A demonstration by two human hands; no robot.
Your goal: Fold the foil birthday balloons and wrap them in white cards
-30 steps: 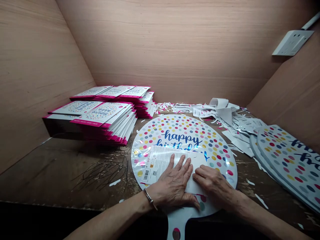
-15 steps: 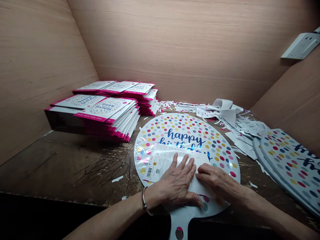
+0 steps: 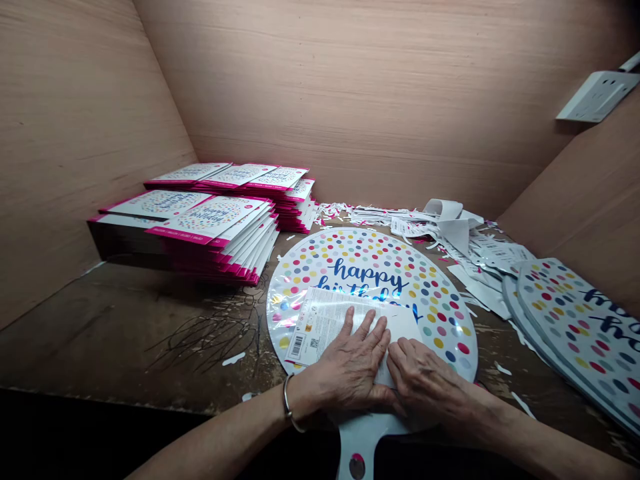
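A round foil balloon (image 3: 370, 250) with coloured dots and "happy birthday" lettering lies flat on the table, its tail (image 3: 354, 437) pointing toward me. Across its lower half rests a white printed card sleeve (image 3: 327, 317) with a barcode, text and a pink edge. My left hand (image 3: 345, 367) presses flat on the sleeve, fingers spread. Close beside it, my right hand (image 3: 425, 377) is closed with curled fingers against the sleeve's right part. Whatever those fingers pinch is hidden.
Several stacks of white and pink packets (image 3: 210, 220) stand at the left. Paper scraps (image 3: 333, 212) and white strips (image 3: 447, 223) lie along the back. More flat dotted balloons (image 3: 575, 320) are piled at the right. A power socket (image 3: 597, 97) hangs on the right wall.
My right hand has moved slightly left and down over the sleeve, closer to my left hand, and its fingers are more curled. My left hand stays flat in place.
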